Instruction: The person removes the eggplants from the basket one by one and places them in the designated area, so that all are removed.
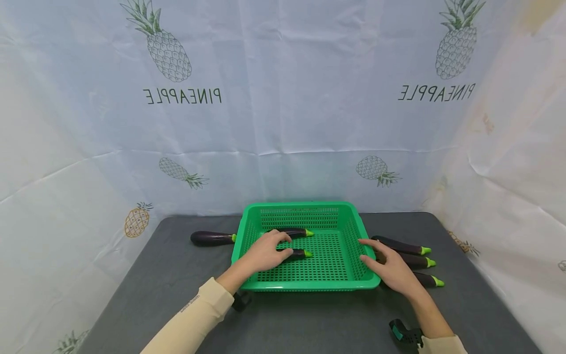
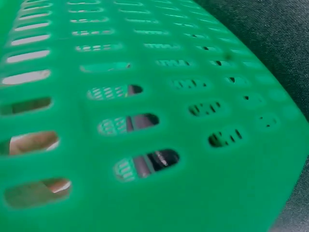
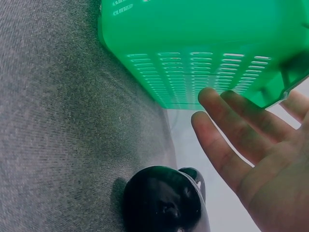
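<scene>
Inside the green basket (image 1: pixel 309 285) lie two dark eggplants with green stem ends, a far one (image 1: pixel 294 232) and a nearer one (image 1: pixel 297 254). My left hand (image 1: pixel 263 251) is over the nearer eggplant with thumb and fingers parted, covering its left part; contact is unclear. At the basket's right rim, my right hand (image 1: pixel 393 270) has its fingers spread. The right wrist view shows the right hand (image 3: pixel 270 159) beside the outer wall of the basket (image 3: pixel 193 43). Mostly the perforated basket wall (image 2: pixel 145 203) fills the left wrist view, hiding most of the left hand.
One eggplant (image 1: pixel 212 238) lies left of the basket on the dark table (image 1: pixel 309 324). Three eggplants lie to the right, far (image 1: pixel 402 245), middle (image 1: pixel 415 260) and near (image 1: pixel 426 280), partly behind the right hand. A pineapple-print curtain (image 1: pixel 305 123) hangs behind the table.
</scene>
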`<state>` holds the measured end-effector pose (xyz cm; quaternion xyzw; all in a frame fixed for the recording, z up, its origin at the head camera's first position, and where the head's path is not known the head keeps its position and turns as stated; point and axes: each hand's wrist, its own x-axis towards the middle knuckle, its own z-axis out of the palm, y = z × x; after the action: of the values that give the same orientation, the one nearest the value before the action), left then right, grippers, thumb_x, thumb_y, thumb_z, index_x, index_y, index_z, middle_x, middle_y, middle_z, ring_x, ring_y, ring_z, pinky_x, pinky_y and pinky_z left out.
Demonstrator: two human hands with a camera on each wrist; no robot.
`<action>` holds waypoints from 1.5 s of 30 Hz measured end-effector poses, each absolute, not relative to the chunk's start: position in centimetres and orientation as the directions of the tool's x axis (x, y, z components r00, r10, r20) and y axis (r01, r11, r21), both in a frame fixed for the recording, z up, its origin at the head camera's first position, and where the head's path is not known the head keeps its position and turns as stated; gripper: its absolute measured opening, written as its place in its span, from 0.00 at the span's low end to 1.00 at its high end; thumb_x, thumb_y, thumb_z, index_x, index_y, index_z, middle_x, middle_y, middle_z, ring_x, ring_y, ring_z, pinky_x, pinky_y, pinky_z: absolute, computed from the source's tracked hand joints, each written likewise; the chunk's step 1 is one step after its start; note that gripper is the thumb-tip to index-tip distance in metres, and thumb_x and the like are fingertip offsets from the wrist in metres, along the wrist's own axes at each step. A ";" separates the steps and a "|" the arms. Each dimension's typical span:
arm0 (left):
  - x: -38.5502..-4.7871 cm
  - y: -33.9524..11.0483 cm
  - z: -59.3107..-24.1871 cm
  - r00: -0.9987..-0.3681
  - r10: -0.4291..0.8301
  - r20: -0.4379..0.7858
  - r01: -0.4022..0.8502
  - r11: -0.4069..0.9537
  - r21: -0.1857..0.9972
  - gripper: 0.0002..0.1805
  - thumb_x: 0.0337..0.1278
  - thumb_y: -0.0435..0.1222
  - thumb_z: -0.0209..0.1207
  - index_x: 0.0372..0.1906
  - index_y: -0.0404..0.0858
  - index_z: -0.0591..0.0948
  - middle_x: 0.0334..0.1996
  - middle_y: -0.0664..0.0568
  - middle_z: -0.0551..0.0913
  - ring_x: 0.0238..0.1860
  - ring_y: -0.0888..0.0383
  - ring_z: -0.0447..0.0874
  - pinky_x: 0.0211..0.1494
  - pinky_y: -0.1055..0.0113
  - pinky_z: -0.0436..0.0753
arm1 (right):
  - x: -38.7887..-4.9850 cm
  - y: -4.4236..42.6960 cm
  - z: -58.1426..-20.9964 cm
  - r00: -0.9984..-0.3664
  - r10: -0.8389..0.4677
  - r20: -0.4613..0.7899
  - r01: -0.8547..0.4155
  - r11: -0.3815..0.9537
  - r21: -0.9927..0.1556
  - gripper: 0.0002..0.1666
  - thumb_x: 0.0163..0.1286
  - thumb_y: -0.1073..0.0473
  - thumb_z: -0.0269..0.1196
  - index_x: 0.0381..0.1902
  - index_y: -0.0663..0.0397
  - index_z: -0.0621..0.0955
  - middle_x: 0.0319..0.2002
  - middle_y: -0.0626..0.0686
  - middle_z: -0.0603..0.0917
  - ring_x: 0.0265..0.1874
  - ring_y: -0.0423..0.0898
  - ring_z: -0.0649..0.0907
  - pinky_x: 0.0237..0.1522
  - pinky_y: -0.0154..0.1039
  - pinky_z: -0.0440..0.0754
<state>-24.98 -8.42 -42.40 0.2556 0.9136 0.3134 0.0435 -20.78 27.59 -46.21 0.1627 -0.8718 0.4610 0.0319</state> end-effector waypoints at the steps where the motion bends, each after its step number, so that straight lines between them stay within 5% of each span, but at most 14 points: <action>1: -25.1 -8.3 -42.5 -0.864 0.498 0.077 0.439 0.670 0.598 0.18 0.73 0.42 0.59 0.59 0.36 0.81 0.55 0.40 0.78 0.57 0.42 0.77 0.56 0.44 0.78 | -20.8 27.6 -46.2 -0.945 -0.255 0.207 -0.314 0.522 -0.793 0.30 0.78 0.50 0.61 0.73 0.52 0.71 0.72 0.67 0.68 0.73 0.72 0.61 0.58 0.67 0.75; 20: -26.3 -7.9 -44.4 -0.889 0.456 -0.030 0.369 0.756 0.540 0.20 0.71 0.43 0.61 0.62 0.40 0.81 0.60 0.41 0.77 0.62 0.40 0.72 0.57 0.39 0.73 | -20.9 27.6 -45.9 -0.944 -0.248 0.217 -0.321 0.544 -0.775 0.30 0.78 0.50 0.60 0.73 0.51 0.72 0.71 0.66 0.69 0.71 0.71 0.65 0.57 0.67 0.75; 32: -26.7 -7.3 -44.5 -0.870 0.475 -0.136 0.363 0.800 0.477 0.12 0.65 0.39 0.68 0.50 0.44 0.82 0.44 0.50 0.79 0.41 0.54 0.77 0.40 0.56 0.77 | -21.0 27.7 -46.0 -0.948 -0.241 0.208 -0.310 0.552 -0.774 0.31 0.78 0.48 0.60 0.73 0.51 0.71 0.72 0.67 0.68 0.74 0.74 0.56 0.59 0.70 0.72; 38: -26.6 -7.3 -44.7 -0.849 0.509 -0.139 0.399 0.792 0.462 0.11 0.65 0.40 0.68 0.50 0.46 0.83 0.42 0.53 0.80 0.41 0.56 0.78 0.39 0.59 0.79 | -20.8 27.6 -46.1 -0.947 -0.243 0.209 -0.312 0.545 -0.778 0.30 0.78 0.49 0.60 0.73 0.51 0.71 0.71 0.66 0.69 0.70 0.71 0.66 0.57 0.67 0.75; 45: -26.3 -7.5 -44.4 -0.837 0.541 -0.081 0.439 0.753 0.490 0.10 0.65 0.41 0.67 0.49 0.46 0.85 0.45 0.51 0.81 0.45 0.55 0.79 0.42 0.58 0.81 | -20.8 27.5 -46.1 -0.945 -0.251 0.209 -0.315 0.531 -0.787 0.30 0.78 0.50 0.61 0.73 0.51 0.72 0.72 0.65 0.69 0.73 0.73 0.60 0.59 0.69 0.73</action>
<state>-26.34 -7.49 -44.44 0.2633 0.9299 0.2324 0.1094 -20.82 27.49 -46.14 0.1618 -0.8741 0.4566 0.0348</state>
